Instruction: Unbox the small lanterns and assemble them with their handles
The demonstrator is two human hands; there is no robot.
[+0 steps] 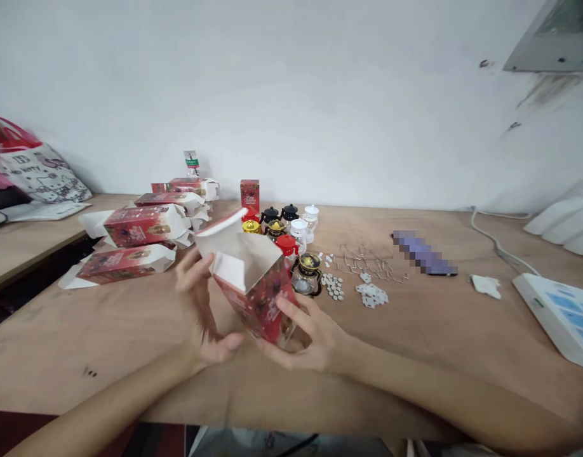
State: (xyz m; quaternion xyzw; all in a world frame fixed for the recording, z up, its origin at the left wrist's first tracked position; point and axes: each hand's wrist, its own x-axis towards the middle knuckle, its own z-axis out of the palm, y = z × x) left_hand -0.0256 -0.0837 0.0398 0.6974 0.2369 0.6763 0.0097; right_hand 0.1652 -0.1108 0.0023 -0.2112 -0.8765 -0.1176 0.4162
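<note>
A red printed cardboard box [267,301] is held tilted above the table, its top flaps raised and white inside. My right hand [315,333] grips its lower right side, fingers on the printed face and thumb underneath. On the other side, my left hand [201,304] is open and slightly blurred, with fingertips at the white flap [229,270] and the thumb apart. Just behind the box stand several small lanterns with clear bodies, among them a black-and-gold lantern [307,273], a red-topped lantern [286,244] and a white lantern [298,233]. The box's inside bottom is hidden.
Several red boxes with opened flaps [139,225] lie at the left; a closed red box [249,193] stands at the back. Right of the lanterns are silvery discs [333,287], white pieces [372,294] and thin wires [368,261]. Farther right are a blurred-out phone-like object [425,252] and white device [561,317].
</note>
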